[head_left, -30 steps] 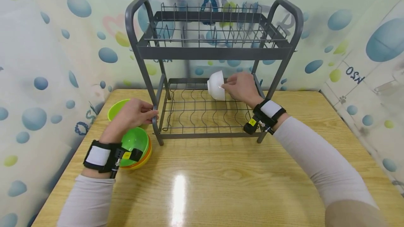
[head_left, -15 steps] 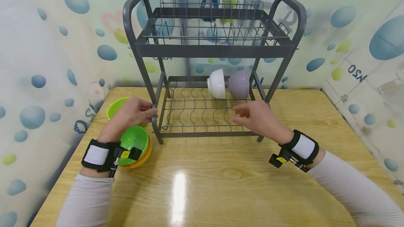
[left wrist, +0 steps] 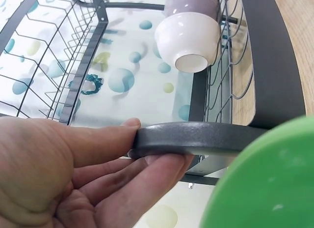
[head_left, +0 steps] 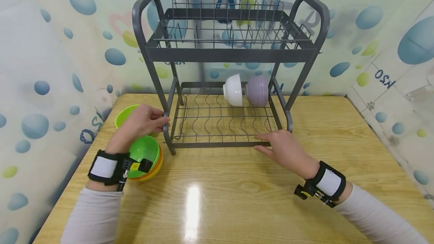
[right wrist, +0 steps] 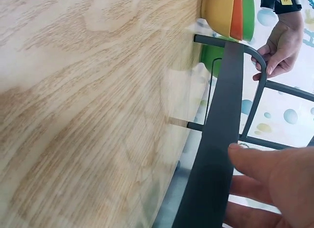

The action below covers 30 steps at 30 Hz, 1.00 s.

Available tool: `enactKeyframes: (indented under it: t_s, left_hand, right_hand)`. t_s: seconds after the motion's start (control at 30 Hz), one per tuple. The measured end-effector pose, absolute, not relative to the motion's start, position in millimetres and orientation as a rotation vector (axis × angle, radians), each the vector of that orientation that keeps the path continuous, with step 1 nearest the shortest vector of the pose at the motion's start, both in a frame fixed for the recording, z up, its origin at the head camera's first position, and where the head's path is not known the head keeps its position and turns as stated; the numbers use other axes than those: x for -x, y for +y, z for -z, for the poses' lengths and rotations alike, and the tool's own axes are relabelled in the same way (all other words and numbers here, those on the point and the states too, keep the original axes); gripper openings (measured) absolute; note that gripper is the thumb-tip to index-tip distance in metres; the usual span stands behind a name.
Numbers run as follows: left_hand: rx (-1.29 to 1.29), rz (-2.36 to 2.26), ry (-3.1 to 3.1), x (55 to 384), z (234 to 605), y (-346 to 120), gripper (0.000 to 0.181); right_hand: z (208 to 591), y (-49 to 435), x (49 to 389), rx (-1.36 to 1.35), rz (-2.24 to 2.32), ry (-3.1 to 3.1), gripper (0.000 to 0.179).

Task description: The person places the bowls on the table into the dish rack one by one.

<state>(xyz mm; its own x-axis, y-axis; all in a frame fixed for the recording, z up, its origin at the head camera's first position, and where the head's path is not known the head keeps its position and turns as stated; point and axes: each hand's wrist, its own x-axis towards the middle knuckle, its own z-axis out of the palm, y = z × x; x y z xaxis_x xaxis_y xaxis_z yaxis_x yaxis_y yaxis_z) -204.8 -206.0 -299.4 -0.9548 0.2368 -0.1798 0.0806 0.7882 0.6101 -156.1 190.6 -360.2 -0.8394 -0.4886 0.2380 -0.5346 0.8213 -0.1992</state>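
Observation:
My left hand [head_left: 142, 121] pinches the grey side tube of a two-tier dish rack [head_left: 234, 54] between thumb and fingers. At the rack's lower right front, my right hand [head_left: 283, 148] holds the front bar [right wrist: 216, 139], thumb on one side and fingertips passing behind it. On the lower wire tier a white bowl [head_left: 233, 90] and a purple bowl [head_left: 257, 90] stand on their sides, one beside the other. Beneath my left wrist sits a stack of bowls, a green bowl [head_left: 145, 153] on top with orange and yellow rims under it.
A lime-green bowl [head_left: 125, 115] stands behind the left hand, partly covered by it. The upper tier [head_left: 234, 37] has upright wire dividers. All stands on a wooden table [head_left: 244, 199] against a patterned wall covering [head_left: 84, 48].
My right hand has let go of the white bowl, drawn back out of the lower tier and come down to the front bar. The left hand stays on the side tube.

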Motion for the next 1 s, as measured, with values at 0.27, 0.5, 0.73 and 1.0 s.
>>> enactKeyframes:
  t_s: [0.27, 0.5, 0.73, 1.0]
  left_hand:
    - [-0.285, -0.875, 2.804, 203, 301, -202, 0.032]
    - [-0.276, -0.862, 2.875, 196, 301, -201, 0.034]
    - [-0.249, -0.834, 3.100, 174, 287, -222, 0.042]
    - [-0.137, -0.664, 3.312, 142, 285, -259, 0.040]
  right_hand:
    - [367, 194, 157, -0.846, -0.335, -2.762, 0.017]
    - [369, 195, 158, -0.866, -0.301, -2.738, 0.015]
    - [369, 194, 158, -0.880, -0.285, -2.749, 0.015]
    - [368, 193, 160, -0.903, -0.278, -2.751, 0.012]
